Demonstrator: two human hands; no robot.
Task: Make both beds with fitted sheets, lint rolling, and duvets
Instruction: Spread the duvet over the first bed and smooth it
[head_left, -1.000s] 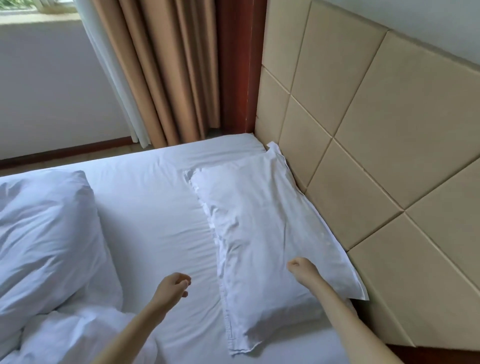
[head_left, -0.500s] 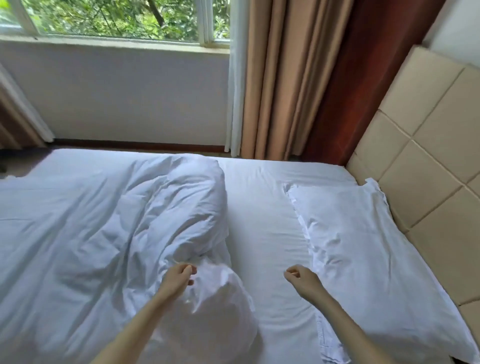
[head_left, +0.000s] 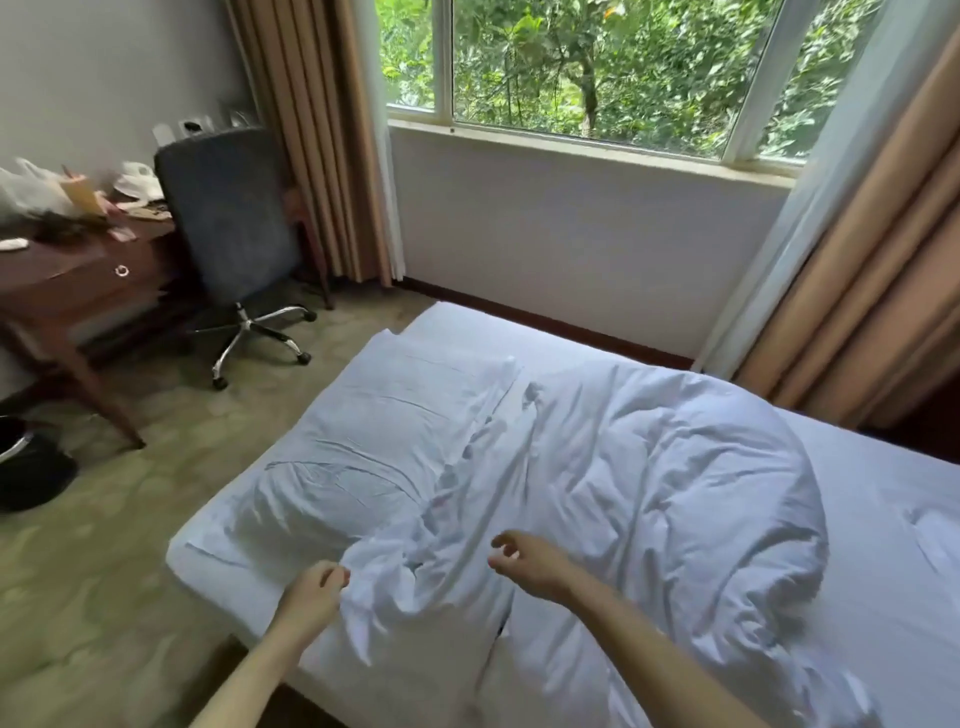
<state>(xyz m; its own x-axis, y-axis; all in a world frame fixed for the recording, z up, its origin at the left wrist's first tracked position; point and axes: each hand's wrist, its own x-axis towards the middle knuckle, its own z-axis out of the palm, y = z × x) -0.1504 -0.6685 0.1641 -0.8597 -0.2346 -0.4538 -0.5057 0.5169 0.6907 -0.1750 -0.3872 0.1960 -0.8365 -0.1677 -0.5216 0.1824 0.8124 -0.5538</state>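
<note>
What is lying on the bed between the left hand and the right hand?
In the head view, only a crumpled fold of the white duvet lies between the left hand and the right hand.

No text, label, brand or number can be read. The clutter on the surface (head_left: 57, 267) at 10 o'clock is too blurred for lettering, and the white duvet (head_left: 649, 493) shows no print.
</note>
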